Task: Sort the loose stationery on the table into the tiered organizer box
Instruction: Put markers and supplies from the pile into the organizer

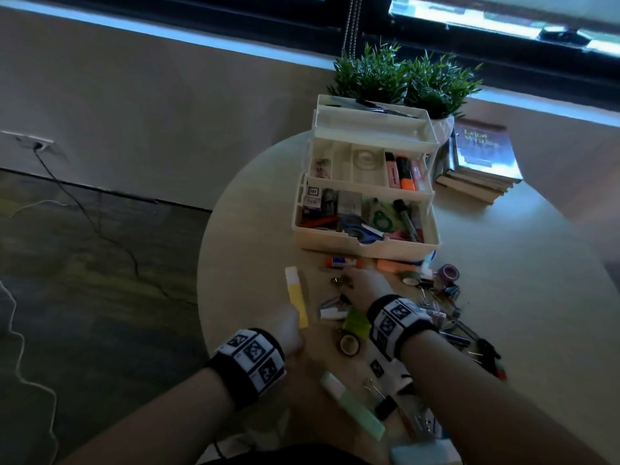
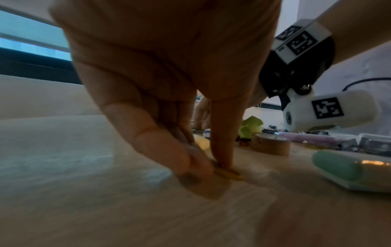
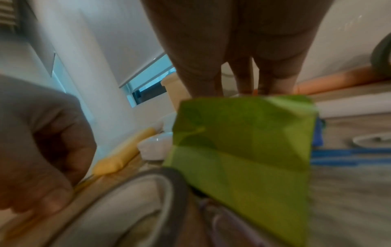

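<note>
Stationery (image 1: 432,297): loose items are spread across the near half of the table, in front of the box and along the near edge; tape rolls, clips, pens and folded paper can be made out.
Table (image 1: 503,250): a round pale wooden top by which everything is carried; two potted plants and a stack of books are set at its far edge.
Organizer box (image 1: 365,182): opened in three stepped tiers, placed toward the far side of the table; highlighters and a tape roll are seen in the middle tier, mixed pens and scissors in the bottom one.
Left hand (image 1: 288,327): lowered at the left edge of the clutter; the near end of the yellow stick is pinched between thumb and curled fingers (image 2: 196,160), low against the table.
Right hand (image 1: 364,283): extended toward the small items just before the box; whether its fingers are curled on anything cannot be told, as they are turned away and blurred.
Yellow stick (image 1: 297,297): long, flat, with a white far end, lying left of the pile.
Green paper (image 3: 243,150): folded, lying just beneath the right wrist.
Risk: the stick is held only at its tip, so it may be dropped or swung into neighbouring pieces when lifted.
Risk: the green paper and a brown tape roll (image 1: 349,344) may be dragged toward the near edge by the right forearm.
</note>
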